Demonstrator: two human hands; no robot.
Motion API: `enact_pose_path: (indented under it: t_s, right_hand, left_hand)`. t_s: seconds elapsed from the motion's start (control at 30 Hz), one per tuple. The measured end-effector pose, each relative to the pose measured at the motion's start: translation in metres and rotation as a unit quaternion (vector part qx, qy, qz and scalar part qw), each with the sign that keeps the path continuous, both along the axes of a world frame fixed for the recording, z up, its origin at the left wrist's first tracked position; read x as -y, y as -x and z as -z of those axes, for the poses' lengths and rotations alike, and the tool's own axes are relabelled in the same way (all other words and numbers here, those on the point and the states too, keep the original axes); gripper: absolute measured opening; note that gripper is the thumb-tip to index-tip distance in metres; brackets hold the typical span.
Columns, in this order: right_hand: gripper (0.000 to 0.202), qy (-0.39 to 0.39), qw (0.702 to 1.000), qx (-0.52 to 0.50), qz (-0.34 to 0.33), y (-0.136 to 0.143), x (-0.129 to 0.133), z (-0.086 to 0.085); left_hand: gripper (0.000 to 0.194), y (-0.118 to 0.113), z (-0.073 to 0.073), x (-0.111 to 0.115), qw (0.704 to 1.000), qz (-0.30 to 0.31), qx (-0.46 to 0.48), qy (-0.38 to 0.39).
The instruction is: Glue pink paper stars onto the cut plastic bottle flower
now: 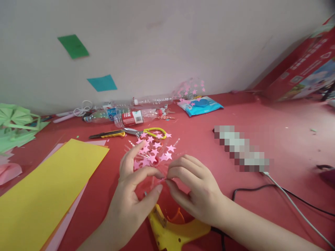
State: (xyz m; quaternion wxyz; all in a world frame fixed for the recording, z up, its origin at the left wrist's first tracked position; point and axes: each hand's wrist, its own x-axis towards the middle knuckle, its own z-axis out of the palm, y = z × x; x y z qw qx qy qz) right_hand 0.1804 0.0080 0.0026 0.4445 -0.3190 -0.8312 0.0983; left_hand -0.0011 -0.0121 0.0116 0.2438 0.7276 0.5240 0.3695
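My left hand (137,190) and my right hand (195,188) meet fingertip to fingertip in the middle of the view. Thumb and index finger of each pinch at a small pink piece (161,180), mostly hidden by the fingers. Just beyond them, pink paper stars (152,159) are spread over clear plastic strips, which look like a cut bottle. Below my hands lies a yellow glue gun (170,233) with an orange trigger (178,217). Yellow-handled scissors (157,131) rest behind the stars, beside a yellow and black utility knife (108,134).
Yellow paper (49,195) covers other sheets at left. Plastic bottles (133,118) line the wall beside a blue wipes pack (201,105). A pixelated object (240,148) with a white cable (293,198) lies right. A red box (300,66) stands far right.
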Motion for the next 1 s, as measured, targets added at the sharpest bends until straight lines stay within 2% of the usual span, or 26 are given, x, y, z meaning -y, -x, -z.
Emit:
enact_pose_path:
  t_s: [0.2, 0.57, 0.83, 1.0]
  right_hand:
    - [0.011, -0.002, 1.000, 0.004, 0.008, -0.0004, 0.0013, 0.0001]
    - [0.008, -0.017, 0.999, 0.016, 0.027, 0.0018, -0.0004, 0.0028]
    - [0.009, -0.024, 0.999, 0.006, 0.031, 0.0024, 0.0005, 0.0014]
    - [0.009, -0.027, 0.999, 0.008, 0.033, 0.0027, 0.0006, 0.0023]
  left_hand:
    - [0.008, -0.0016, 0.0001, -0.0005, 1.000, -0.009, 0.004, 0.009]
    - [0.007, -0.0019, 0.0013, -0.0015, 1.000, -0.009, -0.003, -0.028]
    - [0.012, -0.0028, -0.0015, -0.0009, 0.991, -0.013, -0.049, -0.127]
    - [0.015, -0.0011, -0.0012, -0.0018, 0.989, -0.015, -0.055, -0.137]
